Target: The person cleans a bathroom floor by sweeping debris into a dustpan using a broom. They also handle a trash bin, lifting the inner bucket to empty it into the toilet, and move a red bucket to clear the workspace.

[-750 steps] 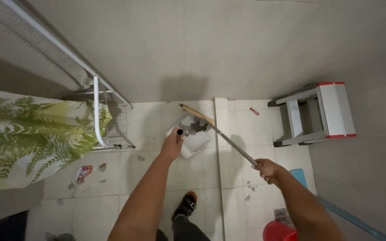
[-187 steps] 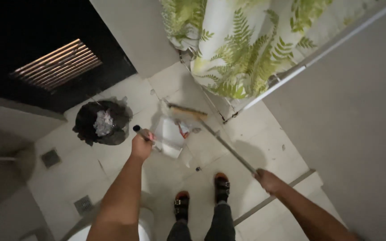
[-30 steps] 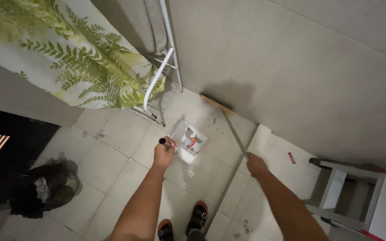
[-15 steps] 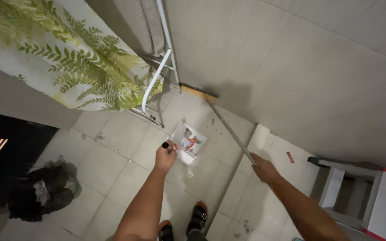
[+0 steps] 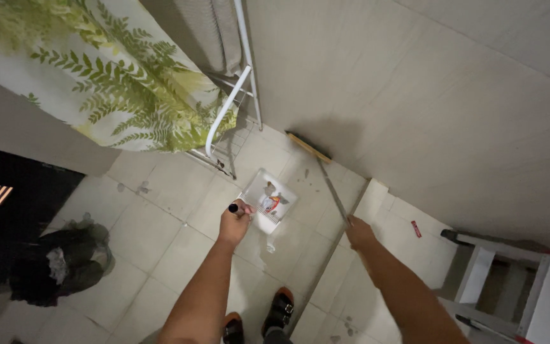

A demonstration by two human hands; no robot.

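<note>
One broom [image 5: 326,173] reaches across the tiled floor [image 5: 154,223], its flat bristle head lying at the foot of the wall and its thin handle slanting back to the right hand [image 5: 359,233], which is wrapped closed around the upper end. It looks light and stiff, a long lever best gripped high on the shaft for reach; the bristles likely give a little.

One white dustpan [image 5: 268,200] sits on the floor just left of the broom handle, a few scraps of litter in it. The left hand [image 5: 235,220] is closed around the dark tip of its upright handle. The pan seems light, rigid plastic, liable to tip and spill if tilted.

One black rubbish bag [image 5: 55,264] slumps at far left. One small red scrap [image 5: 416,229] lies near the stepladder [image 5: 517,290].
</note>
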